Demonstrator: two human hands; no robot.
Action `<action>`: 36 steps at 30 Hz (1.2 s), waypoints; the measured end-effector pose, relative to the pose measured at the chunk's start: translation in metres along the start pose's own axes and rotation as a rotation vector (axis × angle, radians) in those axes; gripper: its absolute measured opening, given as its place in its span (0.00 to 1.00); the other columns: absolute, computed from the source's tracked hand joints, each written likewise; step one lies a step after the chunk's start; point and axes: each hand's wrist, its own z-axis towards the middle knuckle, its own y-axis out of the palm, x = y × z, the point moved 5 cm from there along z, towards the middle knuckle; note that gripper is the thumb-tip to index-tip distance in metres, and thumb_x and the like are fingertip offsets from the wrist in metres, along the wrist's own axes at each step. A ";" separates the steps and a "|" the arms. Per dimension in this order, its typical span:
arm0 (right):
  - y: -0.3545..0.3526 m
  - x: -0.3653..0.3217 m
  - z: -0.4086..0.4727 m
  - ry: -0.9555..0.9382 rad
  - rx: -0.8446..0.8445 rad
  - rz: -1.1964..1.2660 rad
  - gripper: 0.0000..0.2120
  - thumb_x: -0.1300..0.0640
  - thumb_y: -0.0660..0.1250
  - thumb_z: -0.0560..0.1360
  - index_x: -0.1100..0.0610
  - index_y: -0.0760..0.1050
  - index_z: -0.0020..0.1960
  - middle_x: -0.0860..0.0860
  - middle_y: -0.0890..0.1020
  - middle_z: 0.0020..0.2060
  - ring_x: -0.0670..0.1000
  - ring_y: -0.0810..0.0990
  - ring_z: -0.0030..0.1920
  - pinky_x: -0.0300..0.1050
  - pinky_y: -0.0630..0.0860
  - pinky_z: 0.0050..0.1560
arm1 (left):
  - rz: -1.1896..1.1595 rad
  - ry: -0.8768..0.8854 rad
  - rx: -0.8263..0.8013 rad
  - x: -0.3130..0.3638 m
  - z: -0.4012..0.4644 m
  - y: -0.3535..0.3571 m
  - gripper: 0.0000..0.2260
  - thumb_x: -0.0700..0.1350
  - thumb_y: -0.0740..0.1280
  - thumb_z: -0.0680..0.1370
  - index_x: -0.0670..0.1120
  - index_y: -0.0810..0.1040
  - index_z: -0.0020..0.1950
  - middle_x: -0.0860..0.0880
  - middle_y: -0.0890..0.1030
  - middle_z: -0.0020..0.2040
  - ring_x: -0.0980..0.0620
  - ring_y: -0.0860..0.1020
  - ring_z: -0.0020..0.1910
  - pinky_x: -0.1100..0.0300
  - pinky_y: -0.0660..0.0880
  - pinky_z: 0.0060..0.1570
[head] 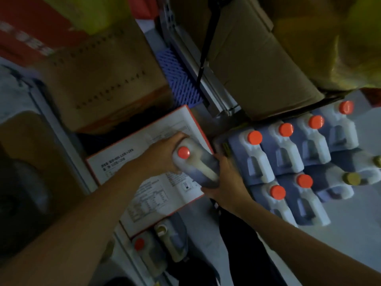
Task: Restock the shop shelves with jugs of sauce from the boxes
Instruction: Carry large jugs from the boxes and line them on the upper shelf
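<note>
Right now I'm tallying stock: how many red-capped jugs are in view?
8: one held jug; six on the shelf at right; one blurred below the box. Others may be hidden.

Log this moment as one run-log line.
phase: carry | left hand: on jug cap end | right hand: under jug base | jug over box | shelf jugs: standing

The pale shelf (362, 129) carries a cluster of jugs (288, 155) packed side by side, most with orange caps (254, 137), two at the right with yellowish caps (353, 178). A cardboard box (257, 65) sits just behind them.
</note>
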 end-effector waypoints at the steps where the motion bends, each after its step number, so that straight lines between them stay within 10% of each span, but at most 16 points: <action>1: -0.006 -0.016 -0.001 -0.062 -0.028 -0.022 0.43 0.53 0.81 0.63 0.52 0.65 0.73 0.50 0.74 0.63 0.53 0.75 0.62 0.48 0.74 0.58 | -0.026 0.006 0.046 0.000 -0.017 -0.012 0.41 0.48 0.84 0.64 0.52 0.68 0.72 0.54 0.76 0.64 0.54 0.76 0.63 0.54 0.75 0.63; 5: -0.051 -0.112 -0.012 -0.272 -0.155 -0.043 0.44 0.54 0.82 0.63 0.52 0.66 0.74 0.46 0.74 0.61 0.50 0.76 0.59 0.38 0.70 0.54 | -0.178 -0.024 0.132 0.031 -0.101 -0.100 0.49 0.49 0.86 0.61 0.54 0.64 0.76 0.57 0.73 0.69 0.60 0.73 0.66 0.57 0.74 0.62; 9: -0.131 -0.254 -0.036 -0.523 -0.272 -0.032 0.41 0.54 0.82 0.64 0.45 0.63 0.69 0.45 0.78 0.59 0.44 0.80 0.55 0.41 0.78 0.51 | -0.271 -0.046 0.286 0.107 -0.205 -0.219 0.36 0.52 0.85 0.63 0.58 0.69 0.65 0.62 0.78 0.60 0.64 0.78 0.58 0.61 0.79 0.51; 16: -0.284 -0.526 -0.142 -0.993 -0.170 0.046 0.50 0.48 0.85 0.65 0.48 0.60 0.78 0.44 0.72 0.69 0.43 0.74 0.69 0.46 0.75 0.67 | -0.491 0.007 0.961 0.261 -0.427 -0.376 0.36 0.47 0.87 0.59 0.55 0.74 0.62 0.60 0.82 0.57 0.61 0.81 0.57 0.62 0.81 0.49; 20: -0.336 -0.658 -0.235 -1.252 -0.164 0.208 0.51 0.48 0.82 0.68 0.51 0.56 0.81 0.26 0.64 0.71 0.33 0.69 0.70 0.34 0.72 0.65 | -0.582 0.050 1.304 0.340 -0.556 -0.428 0.33 0.50 0.83 0.56 0.53 0.75 0.58 0.58 0.84 0.51 0.59 0.83 0.48 0.66 0.78 0.42; 25: -0.365 -0.765 -0.364 -1.446 -0.407 0.360 0.49 0.50 0.80 0.67 0.44 0.56 0.81 0.27 0.70 0.68 0.39 0.75 0.68 0.49 0.83 0.58 | -0.458 0.054 1.621 0.435 -0.707 -0.435 0.37 0.48 0.86 0.61 0.50 0.74 0.66 0.51 0.84 0.56 0.55 0.84 0.52 0.64 0.80 0.43; 36: -0.345 -0.813 -0.628 -1.789 -0.802 0.508 0.44 0.50 0.77 0.66 0.43 0.62 0.78 0.33 0.73 0.69 0.37 0.76 0.66 0.35 0.81 0.52 | -0.052 -0.197 2.099 0.586 -0.931 -0.287 0.31 0.62 0.77 0.69 0.68 0.69 0.70 0.60 0.84 0.55 0.59 0.83 0.53 0.47 0.82 0.54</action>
